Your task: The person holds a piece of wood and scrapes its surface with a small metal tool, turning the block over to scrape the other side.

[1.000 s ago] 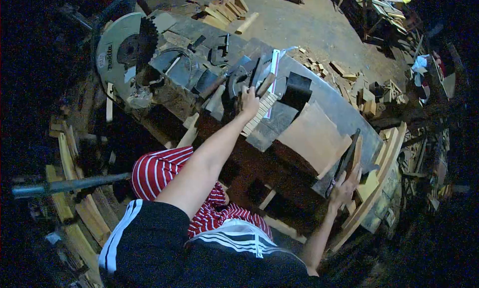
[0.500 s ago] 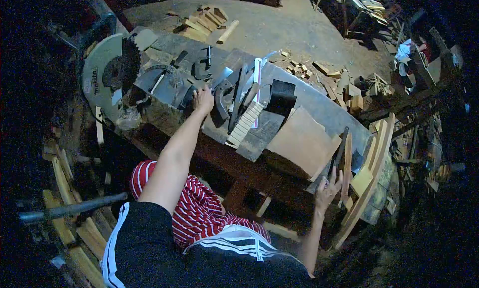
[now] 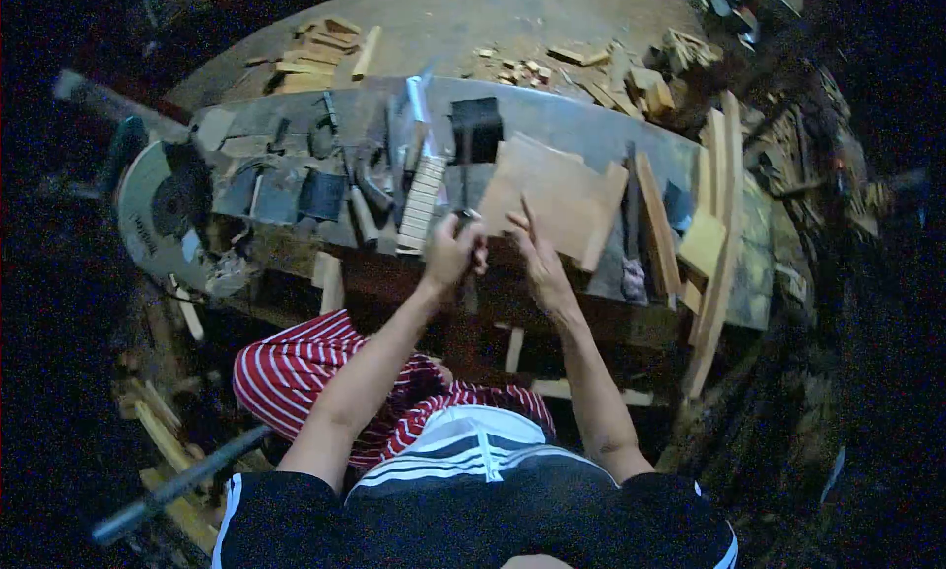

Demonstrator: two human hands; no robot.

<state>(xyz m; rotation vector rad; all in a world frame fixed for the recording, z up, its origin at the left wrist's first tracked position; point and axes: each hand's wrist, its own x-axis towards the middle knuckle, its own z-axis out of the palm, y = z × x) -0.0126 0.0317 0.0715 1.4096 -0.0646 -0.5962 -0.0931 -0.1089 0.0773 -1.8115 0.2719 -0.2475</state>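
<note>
My left hand is closed around a small dark object with a pale edge, too blurred to name, near the front edge of the workbench. A dark narrow shape rises just above that fist. To its right, my right hand has its fingers extended and apart, over the front of a flat brown board. A ridged pale wooden block lies left of my left hand, beside a white-and-silver strip.
A circular saw stands at the left. Dark tools and a clamp lie on the bench's left half. A dark bar, wooden strips and a yellowish block lie right. Wood scraps are on the floor behind.
The view has turned to the right. My left hand has moved from the dark tools to the front middle, closed on something. My right hand has moved left, away from the dark bar.
</note>
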